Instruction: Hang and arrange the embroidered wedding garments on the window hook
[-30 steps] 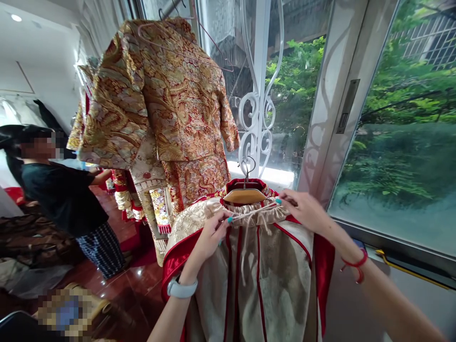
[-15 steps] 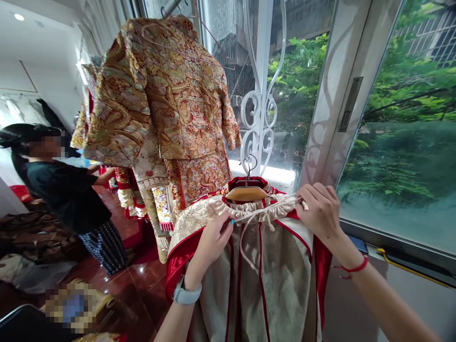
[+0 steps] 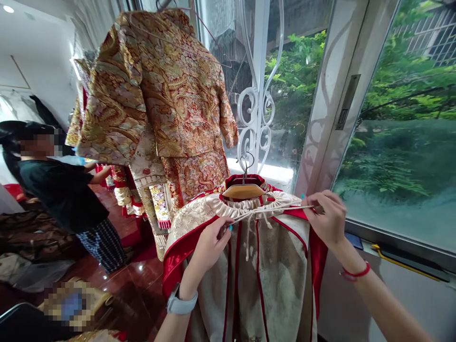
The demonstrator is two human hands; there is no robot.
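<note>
A cream garment (image 3: 285,266) with red piping and red lining hangs from a wooden hanger (image 3: 245,191) in front of me. Its gathered neckline has a thin pale drawstring (image 3: 274,210) tied or crossed at the middle, with loose ends dangling below. My left hand (image 3: 213,240) pinches one end of the drawstring at the left of the neckline. At the right, beyond the garment's shoulder, my right hand (image 3: 326,218) grips the other end. The string runs almost straight between the two hands.
A gold and red brocade jacket (image 3: 178,95) hangs just behind, to the left. White scroll ironwork (image 3: 254,114) and a window (image 3: 399,156) are beyond. Further left, a person in a black top (image 3: 60,190) reaches toward other hanging clothes. A stool-like object (image 3: 96,304) stands at lower left.
My right hand has shifted outward and slightly down, drawing the string tauter. My left hand has dipped slightly. One loose string end now hangs straighter. The view has moved a little.
</note>
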